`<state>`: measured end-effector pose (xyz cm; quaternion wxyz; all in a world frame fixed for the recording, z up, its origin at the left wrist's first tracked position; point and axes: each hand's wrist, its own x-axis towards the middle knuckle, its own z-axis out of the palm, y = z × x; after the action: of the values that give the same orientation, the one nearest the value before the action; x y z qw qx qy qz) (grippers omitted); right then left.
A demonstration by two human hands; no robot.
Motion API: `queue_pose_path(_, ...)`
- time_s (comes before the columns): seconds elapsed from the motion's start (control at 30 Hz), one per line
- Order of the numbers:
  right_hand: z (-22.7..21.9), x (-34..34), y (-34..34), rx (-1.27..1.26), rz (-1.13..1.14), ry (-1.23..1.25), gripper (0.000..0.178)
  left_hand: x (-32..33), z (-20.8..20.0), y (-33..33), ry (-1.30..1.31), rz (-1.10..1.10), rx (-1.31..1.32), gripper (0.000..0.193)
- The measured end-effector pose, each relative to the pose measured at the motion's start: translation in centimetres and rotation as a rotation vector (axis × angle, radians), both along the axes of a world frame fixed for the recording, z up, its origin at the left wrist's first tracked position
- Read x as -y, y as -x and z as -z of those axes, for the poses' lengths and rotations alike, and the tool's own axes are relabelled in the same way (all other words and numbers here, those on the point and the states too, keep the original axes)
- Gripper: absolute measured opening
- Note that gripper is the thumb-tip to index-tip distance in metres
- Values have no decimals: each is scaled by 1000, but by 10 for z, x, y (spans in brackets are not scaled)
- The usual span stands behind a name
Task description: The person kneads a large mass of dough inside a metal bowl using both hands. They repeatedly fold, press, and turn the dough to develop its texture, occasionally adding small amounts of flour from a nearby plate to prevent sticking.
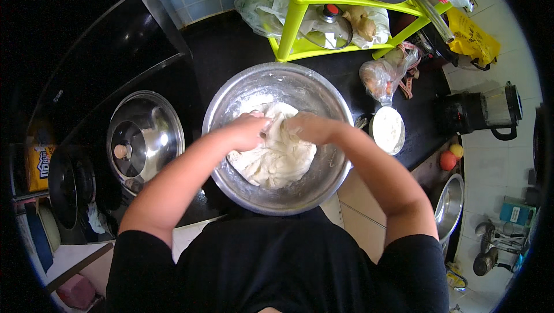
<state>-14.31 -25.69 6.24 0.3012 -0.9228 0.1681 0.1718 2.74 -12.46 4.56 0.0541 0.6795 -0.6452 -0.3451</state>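
A large steel mixing bowl (pixel 222 166) stands on the dark counter in front of me, its inside smeared with flour. In it lies a soft, pale, folded mass of dough (pixel 274 163). My left hand (pixel 249 131) is closed on the dough's upper left side, the fingers curled into it. At its upper right, my right hand (pixel 309 127) is bent down into the dough, gripping its edge; those fingertips are partly hidden. Both forearms reach over the bowl's near rim.
A steel lid with a wooden knob (pixel 120 151) lies left of the bowl. On the right are a white-filled tub (pixel 388 131), a plastic bag of food (pixel 381 79) and a blender (pixel 482 111). A green rack (pixel 294 18) stands behind the bowl.
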Motion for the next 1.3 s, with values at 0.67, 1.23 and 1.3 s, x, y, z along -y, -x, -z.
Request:
queue_pose_path(0.67,-25,-101,41,53,-227,276,26,-71,-38,44,19,229,-91,12)
queue_pose_path(1.23,48,-24,-38,38,25,703,21,26,34,18,219,-222,217,35)
queue_pose_path(1.3,47,-15,-38,51,40,647,25,30,31,13,280,-196,196,34)
